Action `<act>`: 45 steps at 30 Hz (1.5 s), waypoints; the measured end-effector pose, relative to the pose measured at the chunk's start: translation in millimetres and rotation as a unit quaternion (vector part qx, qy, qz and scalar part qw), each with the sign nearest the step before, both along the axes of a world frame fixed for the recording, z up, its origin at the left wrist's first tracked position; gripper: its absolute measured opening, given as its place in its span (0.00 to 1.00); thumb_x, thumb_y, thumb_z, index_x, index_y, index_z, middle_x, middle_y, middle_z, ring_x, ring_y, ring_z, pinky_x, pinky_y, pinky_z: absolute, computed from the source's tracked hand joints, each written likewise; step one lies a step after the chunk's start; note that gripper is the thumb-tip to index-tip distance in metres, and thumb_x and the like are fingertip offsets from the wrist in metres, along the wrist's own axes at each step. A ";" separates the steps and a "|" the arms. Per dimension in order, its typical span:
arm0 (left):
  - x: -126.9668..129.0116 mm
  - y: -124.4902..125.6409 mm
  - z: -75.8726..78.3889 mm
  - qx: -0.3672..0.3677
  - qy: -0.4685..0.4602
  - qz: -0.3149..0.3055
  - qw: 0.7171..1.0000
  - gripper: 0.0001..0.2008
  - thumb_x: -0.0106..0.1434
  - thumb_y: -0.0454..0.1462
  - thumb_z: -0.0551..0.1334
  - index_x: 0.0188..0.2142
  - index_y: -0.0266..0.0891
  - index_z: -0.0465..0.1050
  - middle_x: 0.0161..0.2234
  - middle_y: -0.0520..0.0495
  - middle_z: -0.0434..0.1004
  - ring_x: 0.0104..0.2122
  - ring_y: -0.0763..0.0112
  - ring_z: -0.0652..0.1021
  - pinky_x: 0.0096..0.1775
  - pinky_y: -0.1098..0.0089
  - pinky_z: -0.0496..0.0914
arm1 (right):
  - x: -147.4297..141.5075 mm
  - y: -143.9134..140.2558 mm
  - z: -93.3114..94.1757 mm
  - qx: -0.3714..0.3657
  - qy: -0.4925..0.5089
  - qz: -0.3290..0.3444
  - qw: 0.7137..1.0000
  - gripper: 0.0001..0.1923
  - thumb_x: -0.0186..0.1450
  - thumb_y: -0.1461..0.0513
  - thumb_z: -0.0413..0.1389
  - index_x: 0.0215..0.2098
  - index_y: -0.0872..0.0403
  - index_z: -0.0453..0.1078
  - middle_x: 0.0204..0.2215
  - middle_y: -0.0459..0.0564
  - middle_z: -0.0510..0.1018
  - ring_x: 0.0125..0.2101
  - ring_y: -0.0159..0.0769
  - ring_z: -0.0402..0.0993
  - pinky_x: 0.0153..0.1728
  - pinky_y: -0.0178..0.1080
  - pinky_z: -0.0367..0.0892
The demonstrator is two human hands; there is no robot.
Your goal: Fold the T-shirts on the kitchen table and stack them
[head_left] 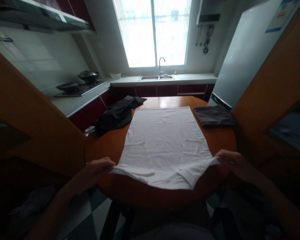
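A white T-shirt [165,133] lies spread on the round wooden table [217,140], its hem towards the window and its sleeves folded inward over the body. My left hand [101,165] pinches the near left corner of the shirt. At the near right corner, my right hand [227,157] grips the cloth in the same way. Between my hands the near edge is lifted a little and sags in the middle, close to the table's front edge.
Dark crumpled clothing [118,115] lies on the table's left side. A folded dark grey cloth [214,116] rests at the back right. Beyond are a counter with a sink [156,77], a stove with pans [88,76], and a fridge [242,56] on the right.
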State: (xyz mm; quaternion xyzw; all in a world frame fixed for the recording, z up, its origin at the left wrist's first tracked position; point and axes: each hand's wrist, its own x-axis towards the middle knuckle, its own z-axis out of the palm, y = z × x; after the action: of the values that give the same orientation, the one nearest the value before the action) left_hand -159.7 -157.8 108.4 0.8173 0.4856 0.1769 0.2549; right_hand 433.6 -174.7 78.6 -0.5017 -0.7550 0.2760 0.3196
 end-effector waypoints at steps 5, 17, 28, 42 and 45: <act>2.5 73.3 11.3 0.032 -0.087 0.057 0.994 0.20 0.64 0.52 0.63 0.37 0.37 0.81 0.39 0.43 0.82 0.37 0.63 0.79 0.40 0.71 0.73 | -1.0 75.4 8.4 -0.001 0.052 -0.079 0.996 0.25 0.61 0.40 0.60 0.36 0.53 0.79 0.34 0.53 0.83 0.35 0.44 0.78 0.34 0.39 0.72; 11.3 197.1 -61.6 -0.011 -0.086 0.185 0.979 0.27 0.49 0.58 0.68 0.35 0.38 0.83 0.38 0.41 0.85 0.40 0.52 0.82 0.45 0.62 0.74 | -17.4 204.3 -58.2 -0.074 0.036 -0.196 0.977 0.15 0.53 0.53 0.62 0.28 0.58 0.79 0.28 0.54 0.83 0.30 0.42 0.78 0.31 0.37 0.68; 9.8 235.7 -69.0 0.046 -0.096 0.211 0.972 0.25 0.52 0.55 0.66 0.38 0.37 0.83 0.39 0.41 0.85 0.40 0.54 0.82 0.44 0.62 0.74 | -4.6 244.8 -55.0 -0.058 0.042 -0.214 0.974 0.12 0.53 0.56 0.63 0.30 0.57 0.80 0.29 0.54 0.84 0.31 0.42 0.79 0.31 0.37 0.70; 9.5 250.4 -95.5 0.100 -0.066 0.218 0.969 0.20 0.58 0.50 0.63 0.39 0.38 0.82 0.38 0.43 0.85 0.38 0.56 0.82 0.44 0.63 0.75 | -9.1 253.4 -68.4 -0.041 -0.069 -0.216 0.973 0.10 0.58 0.61 0.58 0.32 0.57 0.80 0.31 0.54 0.84 0.34 0.42 0.80 0.36 0.37 0.71; 19.8 250.3 -92.1 0.123 -0.019 0.199 0.972 0.18 0.59 0.46 0.62 0.42 0.39 0.82 0.42 0.42 0.84 0.41 0.56 0.81 0.48 0.61 0.74 | -18.2 243.1 -65.0 -0.010 -0.140 -0.241 0.960 0.08 0.60 0.60 0.60 0.34 0.54 0.80 0.35 0.55 0.84 0.39 0.45 0.79 0.41 0.40 0.70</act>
State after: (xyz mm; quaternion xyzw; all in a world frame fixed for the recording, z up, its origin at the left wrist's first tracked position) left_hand -140.0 92.5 16.3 0.7259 0.6078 0.2983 0.1211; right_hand 415.3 68.4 13.6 -0.7056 -0.6460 0.1255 0.2628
